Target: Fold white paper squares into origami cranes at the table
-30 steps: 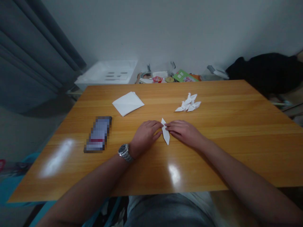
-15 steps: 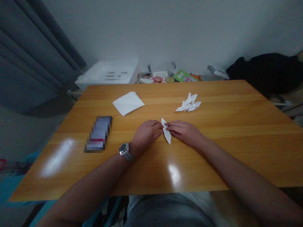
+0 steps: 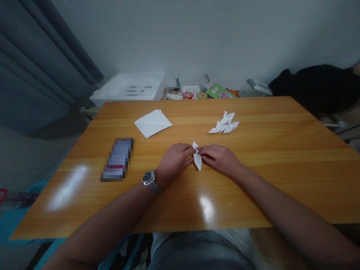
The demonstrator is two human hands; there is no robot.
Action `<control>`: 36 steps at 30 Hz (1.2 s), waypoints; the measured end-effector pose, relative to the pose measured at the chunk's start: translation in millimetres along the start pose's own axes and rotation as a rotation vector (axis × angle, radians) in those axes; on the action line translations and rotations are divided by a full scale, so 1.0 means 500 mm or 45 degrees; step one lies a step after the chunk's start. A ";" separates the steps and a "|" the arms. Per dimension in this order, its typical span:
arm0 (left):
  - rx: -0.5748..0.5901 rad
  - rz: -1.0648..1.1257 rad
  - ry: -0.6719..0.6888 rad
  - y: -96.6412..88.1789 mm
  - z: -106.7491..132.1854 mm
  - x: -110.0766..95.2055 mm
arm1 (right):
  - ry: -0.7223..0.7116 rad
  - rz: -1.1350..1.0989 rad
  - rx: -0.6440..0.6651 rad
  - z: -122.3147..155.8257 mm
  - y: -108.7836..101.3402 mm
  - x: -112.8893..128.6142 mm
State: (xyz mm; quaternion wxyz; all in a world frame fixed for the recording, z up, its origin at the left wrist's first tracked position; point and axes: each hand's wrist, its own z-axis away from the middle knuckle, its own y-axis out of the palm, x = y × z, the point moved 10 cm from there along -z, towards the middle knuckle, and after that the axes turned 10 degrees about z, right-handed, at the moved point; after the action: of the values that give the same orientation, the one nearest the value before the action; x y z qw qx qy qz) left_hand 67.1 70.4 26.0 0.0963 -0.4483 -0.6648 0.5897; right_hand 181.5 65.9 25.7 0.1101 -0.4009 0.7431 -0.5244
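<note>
A small piece of folded white paper [image 3: 197,161], a long diamond in outline, is between my two hands at the middle of the table. My left hand [image 3: 176,158] pinches its left edge with the fingertips; a metal watch circles that wrist. From the other side, my right hand [image 3: 219,155] grips the upper right edge with thumb and fingers. Behind my right hand lies a cluster of folded white paper birds [image 3: 225,123]. White paper sheets [image 3: 153,123] rest in a flat stack beyond my left hand.
A phone [image 3: 117,159], pixelated, lies left on the wooden table [image 3: 253,202]. Past the far edge stand a white plastic bin [image 3: 129,90] and a green booklet [image 3: 219,91] among small items. Black cloth [image 3: 317,86] is heaped at the right, and a grey curtain [image 3: 42,56] hangs left.
The folded paper has turned slightly toward upright, its near tip shifting a little left. Both hands stay on it, with only small finger movements.
</note>
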 end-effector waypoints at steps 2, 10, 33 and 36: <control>-0.008 -0.019 0.008 -0.003 -0.002 -0.005 | 0.001 0.007 -0.002 0.000 0.001 0.001; 0.024 -0.002 -0.006 0.002 -0.004 -0.007 | -0.042 0.049 0.018 -0.002 0.009 0.003; -0.087 0.218 -0.150 0.002 0.000 0.018 | 0.096 -0.004 0.040 -0.011 0.011 -0.007; -0.103 0.249 -0.153 0.001 -0.002 0.019 | 0.122 -0.059 0.033 -0.014 0.013 -0.011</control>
State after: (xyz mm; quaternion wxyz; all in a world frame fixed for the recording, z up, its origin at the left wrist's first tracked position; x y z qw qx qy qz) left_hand 62.6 77.6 22.1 -0.0199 -0.4784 -0.6459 0.5946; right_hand 178.1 75.2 21.8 0.0674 -0.3909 0.7311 -0.5551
